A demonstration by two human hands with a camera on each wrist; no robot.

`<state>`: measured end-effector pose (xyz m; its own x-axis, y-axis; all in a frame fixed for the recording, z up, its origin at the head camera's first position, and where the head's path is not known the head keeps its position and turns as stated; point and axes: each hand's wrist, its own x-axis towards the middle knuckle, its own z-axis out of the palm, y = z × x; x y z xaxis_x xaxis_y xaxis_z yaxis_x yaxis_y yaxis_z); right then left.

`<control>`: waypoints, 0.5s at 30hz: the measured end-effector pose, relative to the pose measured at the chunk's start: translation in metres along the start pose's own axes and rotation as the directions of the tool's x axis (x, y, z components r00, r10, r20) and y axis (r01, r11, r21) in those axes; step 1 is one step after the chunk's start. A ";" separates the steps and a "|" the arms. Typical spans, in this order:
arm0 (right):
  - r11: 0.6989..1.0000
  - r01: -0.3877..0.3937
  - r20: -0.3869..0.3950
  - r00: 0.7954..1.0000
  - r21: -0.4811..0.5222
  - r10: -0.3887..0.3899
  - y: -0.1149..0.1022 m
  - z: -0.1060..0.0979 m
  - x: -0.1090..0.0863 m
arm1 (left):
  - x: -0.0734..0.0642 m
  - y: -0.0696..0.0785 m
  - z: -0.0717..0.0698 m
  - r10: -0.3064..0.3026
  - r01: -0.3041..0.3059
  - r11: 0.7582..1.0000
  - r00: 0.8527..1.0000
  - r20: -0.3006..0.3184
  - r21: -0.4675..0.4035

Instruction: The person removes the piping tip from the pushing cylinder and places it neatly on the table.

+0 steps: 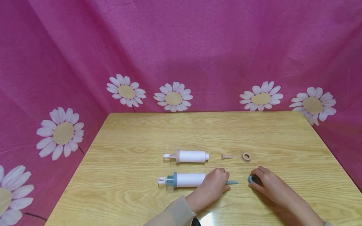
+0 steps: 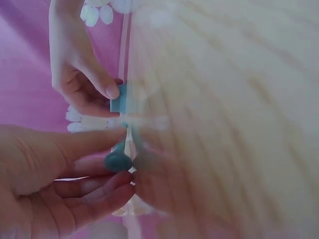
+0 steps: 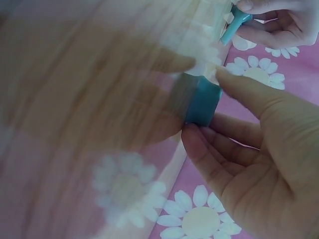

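Observation:
My left hand (image 1: 214, 183) is low over the table at the right end of a white barrel with a teal collar and plunger (image 1: 190, 180). Thumb and fingers pinch the wide end of a teal tapered nozzle (image 1: 233, 182); its flared base (image 2: 117, 161) shows between them in the left wrist view. To the right, my right hand (image 1: 270, 183) holds a teal ring (image 1: 250, 179) on edge against the tabletop, thumb on one side and fingers on the other. The same ring (image 3: 204, 102) appears in the right wrist view. The left hand hides the barrel's right end.
Farther back lie a matching white barrel with a pinkish-beige collar (image 1: 192, 156), a beige nozzle (image 1: 227, 156) and a beige ring (image 1: 246, 157), in a row. The wooden table (image 1: 127, 135) meets a pink flowered curtain (image 1: 209, 78) behind and at both sides.

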<state>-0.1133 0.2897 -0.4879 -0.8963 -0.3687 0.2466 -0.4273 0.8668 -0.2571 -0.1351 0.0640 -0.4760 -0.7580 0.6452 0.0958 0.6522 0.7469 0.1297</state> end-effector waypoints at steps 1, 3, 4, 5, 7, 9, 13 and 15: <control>1.000 -0.004 -0.005 1.000 0.003 0.004 -0.001 0.000 0.000 | -0.001 0.000 -0.001 -0.011 0.011 1.000 1.000 -0.006 -0.007; 0.999 -0.035 -0.014 0.999 0.020 0.036 -0.002 -0.001 0.000 | -0.004 -0.001 -0.003 -0.033 0.032 0.999 0.999 -0.040 -0.037; 0.998 -0.054 -0.023 0.998 0.027 0.054 -0.003 -0.002 -0.001 | -0.006 -0.002 -0.005 -0.042 0.038 0.998 0.997 -0.068 -0.056; 0.997 -0.067 -0.036 0.997 0.037 0.068 -0.004 -0.004 -0.001 | -0.008 -0.003 -0.007 -0.051 0.044 0.997 0.993 -0.105 -0.066; 0.994 -0.099 -0.061 0.993 0.052 0.102 -0.006 -0.007 -0.001 | -0.013 -0.008 -0.013 -0.074 0.055 0.993 0.977 -0.198 -0.101; 0.991 -0.116 -0.090 0.988 0.066 0.122 -0.007 -0.011 -0.001 | -0.016 -0.014 -0.020 -0.093 0.059 0.991 0.947 -0.307 -0.117; 0.992 -0.100 -0.152 0.982 0.081 0.111 -0.013 -0.018 0.005 | -0.018 -0.029 -0.032 -0.137 0.093 0.989 0.849 -0.511 -0.112; 0.992 -0.089 -0.176 0.979 0.090 0.104 -0.018 -0.021 0.009 | -0.018 -0.037 -0.037 -0.158 0.115 0.987 0.785 -0.599 -0.109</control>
<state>-0.1114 0.2774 -0.4617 -0.9010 -0.2115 0.3788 -0.3543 0.8626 -0.3611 -0.1460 0.0193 -0.4463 -0.7053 0.2926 0.6457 0.5551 0.7944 0.2464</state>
